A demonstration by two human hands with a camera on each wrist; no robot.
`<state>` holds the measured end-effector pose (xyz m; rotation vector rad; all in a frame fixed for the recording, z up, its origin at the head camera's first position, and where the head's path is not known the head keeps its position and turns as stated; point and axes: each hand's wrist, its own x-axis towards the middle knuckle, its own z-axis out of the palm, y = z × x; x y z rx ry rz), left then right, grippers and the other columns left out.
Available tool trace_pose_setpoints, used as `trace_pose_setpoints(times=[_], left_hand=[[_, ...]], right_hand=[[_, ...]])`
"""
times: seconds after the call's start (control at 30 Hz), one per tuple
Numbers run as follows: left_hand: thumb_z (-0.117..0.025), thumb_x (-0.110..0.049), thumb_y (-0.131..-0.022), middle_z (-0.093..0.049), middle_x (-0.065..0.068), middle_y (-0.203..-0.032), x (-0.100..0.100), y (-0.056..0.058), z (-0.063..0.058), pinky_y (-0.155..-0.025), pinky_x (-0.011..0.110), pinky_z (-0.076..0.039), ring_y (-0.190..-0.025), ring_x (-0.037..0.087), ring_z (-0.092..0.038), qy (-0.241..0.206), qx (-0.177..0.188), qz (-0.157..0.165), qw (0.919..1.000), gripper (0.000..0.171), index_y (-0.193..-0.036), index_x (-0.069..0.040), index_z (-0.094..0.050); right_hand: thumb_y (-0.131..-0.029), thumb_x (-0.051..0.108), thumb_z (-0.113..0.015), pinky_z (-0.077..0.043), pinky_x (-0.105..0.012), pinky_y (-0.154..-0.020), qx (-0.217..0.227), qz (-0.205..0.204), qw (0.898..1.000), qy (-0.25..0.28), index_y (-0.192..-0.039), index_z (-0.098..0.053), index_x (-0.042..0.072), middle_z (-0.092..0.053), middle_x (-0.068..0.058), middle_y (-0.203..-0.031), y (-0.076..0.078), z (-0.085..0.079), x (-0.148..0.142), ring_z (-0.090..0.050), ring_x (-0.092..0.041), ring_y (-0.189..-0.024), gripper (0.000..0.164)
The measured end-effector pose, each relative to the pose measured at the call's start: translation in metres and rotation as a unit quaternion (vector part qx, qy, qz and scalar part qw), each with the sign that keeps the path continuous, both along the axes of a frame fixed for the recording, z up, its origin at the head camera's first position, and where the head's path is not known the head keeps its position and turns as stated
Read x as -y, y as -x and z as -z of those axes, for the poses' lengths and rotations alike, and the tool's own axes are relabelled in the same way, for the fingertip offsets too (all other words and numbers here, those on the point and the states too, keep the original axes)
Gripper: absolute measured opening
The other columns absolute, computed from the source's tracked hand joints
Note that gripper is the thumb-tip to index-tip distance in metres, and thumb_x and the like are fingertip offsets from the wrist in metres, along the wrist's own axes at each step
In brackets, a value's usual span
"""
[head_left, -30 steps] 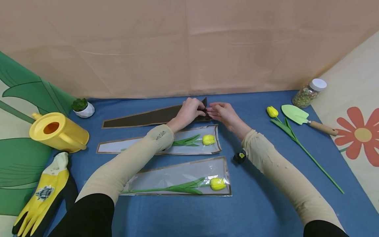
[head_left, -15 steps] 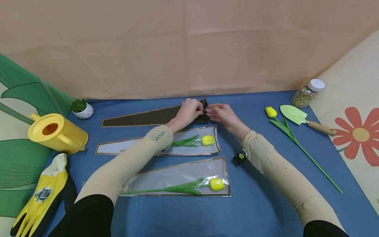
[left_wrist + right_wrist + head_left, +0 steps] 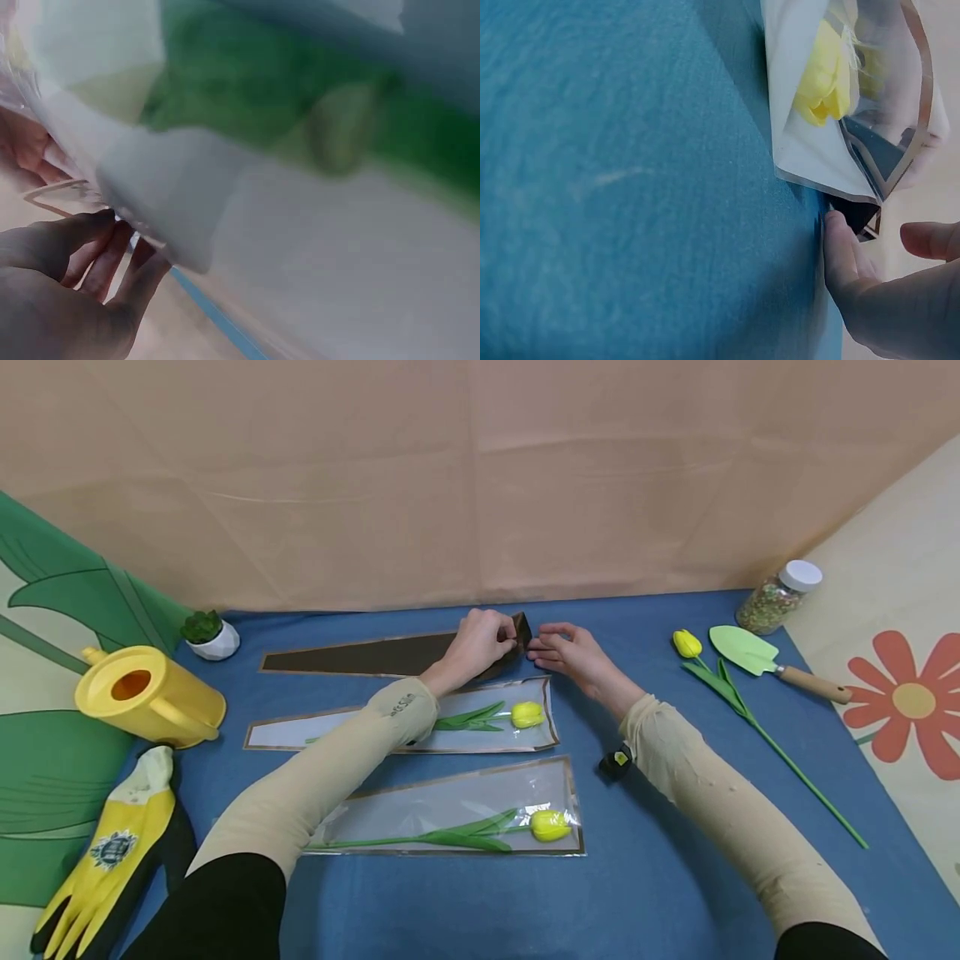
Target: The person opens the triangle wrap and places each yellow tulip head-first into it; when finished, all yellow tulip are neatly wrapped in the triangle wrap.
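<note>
At the back of the table lies a long tapered flower sleeve (image 3: 360, 656), dark with a tan border. My left hand (image 3: 478, 642) pinches its wide right end, where the mouth stands up; in the left wrist view the left hand (image 3: 82, 281) has thumb and fingertips on the film's edge. Just right of that mouth, my right hand (image 3: 573, 660) has its fingers extended and slightly bent. The right wrist view shows the right hand (image 3: 892, 300) with thumb apart from the fingers; fingertip contact with the sleeve is unclear. Nearer me lies a pale sleeve (image 3: 390, 760) holding a yellow tulip (image 3: 528, 715).
In front lies another sleeved tulip (image 3: 551, 827). A loose tulip (image 3: 776, 743), a green trowel (image 3: 746, 650) and a lidded jar (image 3: 772, 602) are on the right. At left stand a yellow watering can (image 3: 150, 697) and a potted succulent (image 3: 213, 635), with garden gloves (image 3: 112, 852) below.
The dark sleeve's right end has been lifted and spread a little. My right hand has shifted slightly right, away from the sleeve's edge; the left hand keeps its pinch.
</note>
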<state>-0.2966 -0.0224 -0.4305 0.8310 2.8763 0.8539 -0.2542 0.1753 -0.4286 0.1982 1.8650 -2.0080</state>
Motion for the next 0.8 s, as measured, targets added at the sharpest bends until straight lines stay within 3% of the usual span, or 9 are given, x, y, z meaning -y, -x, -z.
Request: trace_pose_setpoints(times=[0.23, 0.33, 0.47, 0.57, 0.8], left_hand=[[-0.077, -0.01, -0.101, -0.075, 0.007, -0.092, -0.001, -0.002, -0.002, -0.079, 0.039, -0.055, -0.084, 0.021, -0.068, 0.001, -0.005, -0.007, 1.0, 0.008, -0.094, -0.006, -0.079], [-0.078, -0.009, -0.1, -0.076, 0.008, -0.093, -0.001, -0.003, -0.002, -0.079, 0.039, -0.055, -0.084, 0.021, -0.068, -0.006, -0.006, -0.005, 0.9999, 0.007, -0.094, -0.006, -0.079], [-0.076, -0.006, -0.101, -0.076, 0.009, -0.096, -0.001, -0.005, 0.0, -0.079, 0.038, -0.054, -0.083, 0.021, -0.068, -0.019, -0.009, -0.003, 0.9998, 0.006, -0.095, -0.005, -0.077], [-0.076, -0.005, -0.101, -0.075, 0.01, -0.094, 0.0, -0.005, 0.002, -0.079, 0.039, -0.053, -0.081, 0.021, -0.066, -0.025, -0.013, -0.003, 0.9996, 0.007, -0.094, -0.005, -0.076], [-0.078, -0.003, -0.099, -0.07, 0.01, -0.085, 0.002, -0.006, 0.004, -0.078, 0.04, -0.05, -0.076, 0.022, -0.062, -0.037, -0.019, 0.0, 0.9991, 0.016, -0.084, -0.006, -0.07]], right_hand=[[-0.116, 0.007, -0.042, -0.047, -0.042, -0.114, -0.012, 0.008, 1.0, -0.015, -0.161, -0.032, -0.006, -0.052, -0.03, -0.154, -0.003, -0.004, -0.006, -0.055, -0.041, -0.14, 0.049], [-0.115, 0.008, -0.044, -0.049, -0.044, -0.111, -0.052, 0.005, 0.996, -0.069, -0.157, -0.039, -0.007, -0.056, -0.03, -0.15, -0.009, -0.006, -0.016, -0.058, -0.043, -0.135, 0.045], [-0.115, 0.011, -0.048, -0.051, -0.048, -0.109, -0.121, -0.014, 0.978, -0.167, -0.152, -0.045, -0.01, -0.06, -0.03, -0.146, -0.022, -0.015, -0.041, -0.062, -0.044, -0.13, 0.043], [-0.116, 0.013, -0.049, -0.052, -0.048, -0.108, -0.151, -0.02, 0.966, -0.208, -0.15, -0.047, -0.011, -0.061, -0.03, -0.144, -0.036, -0.022, -0.062, -0.064, -0.043, -0.128, 0.042], [-0.115, 0.015, -0.051, -0.056, -0.021, -0.092, -0.192, -0.026, 0.944, -0.267, -0.147, -0.049, -0.013, -0.062, -0.034, -0.14, -0.068, -0.028, -0.117, -0.072, -0.011, -0.108, 0.042]])
